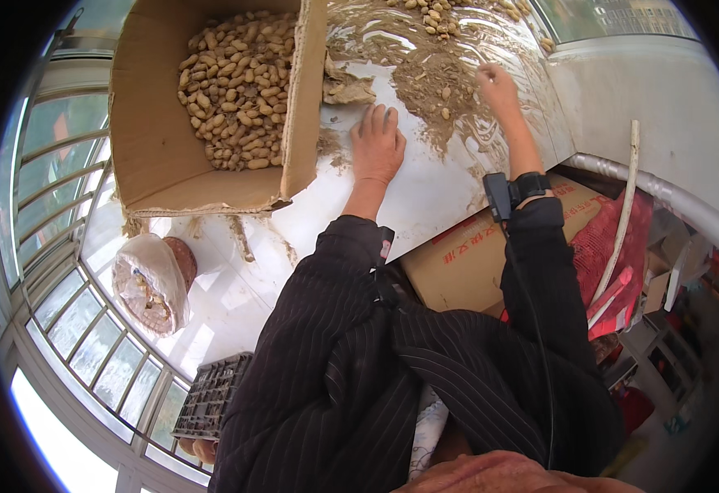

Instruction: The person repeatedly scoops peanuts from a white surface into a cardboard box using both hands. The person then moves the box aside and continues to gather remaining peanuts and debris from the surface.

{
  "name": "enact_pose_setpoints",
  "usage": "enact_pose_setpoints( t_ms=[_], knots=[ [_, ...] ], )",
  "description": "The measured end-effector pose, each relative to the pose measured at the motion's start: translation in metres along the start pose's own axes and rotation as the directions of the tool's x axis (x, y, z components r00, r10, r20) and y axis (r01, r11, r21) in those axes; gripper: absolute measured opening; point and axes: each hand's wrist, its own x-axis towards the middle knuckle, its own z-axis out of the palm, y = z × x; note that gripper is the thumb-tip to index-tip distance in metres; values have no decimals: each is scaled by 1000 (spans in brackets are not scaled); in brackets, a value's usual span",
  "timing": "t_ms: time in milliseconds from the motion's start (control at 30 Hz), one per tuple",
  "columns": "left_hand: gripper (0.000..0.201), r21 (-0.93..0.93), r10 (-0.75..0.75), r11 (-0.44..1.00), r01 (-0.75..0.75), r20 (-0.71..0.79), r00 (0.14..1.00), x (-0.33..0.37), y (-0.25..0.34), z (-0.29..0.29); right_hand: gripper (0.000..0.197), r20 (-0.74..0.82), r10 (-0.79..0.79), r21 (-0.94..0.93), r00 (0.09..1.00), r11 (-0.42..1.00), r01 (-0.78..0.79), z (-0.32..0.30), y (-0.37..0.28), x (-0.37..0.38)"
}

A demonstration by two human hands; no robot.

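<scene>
At four o'clock from the open left grip [377,146], bare tabletop [425,185] meets its edge; peanuts [240,90] lie at ten. Soil [429,82] lies at nine from the right grip [499,87], closure unclear.

The top edge cuts off the box [150,123] and the far peanuts [435,18], the left sleeve [306,320] partly hides the black crate [210,394], and anything in the right hand [501,89] is too small to tell.

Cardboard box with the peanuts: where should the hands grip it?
Probably the right wall of the cardboard box, pinched at its open edge from the right: that long edge looks exposed beside the left hand, while the opposite side appears close to the window rails.
</scene>
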Motion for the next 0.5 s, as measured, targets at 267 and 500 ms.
enact_pose_setpoints(
  t_ms=[267,500],
  knots=[
    [45,9,-2,1000,2,14,1000,1,1,-2,15,-96,-214,-60,972,976,209,36,23,-23],
    [45,-5,-25,1000,25,50,998,1,2,-4,19,-109,-354,-111,929,933,342,55,3,-19]
  ],
)
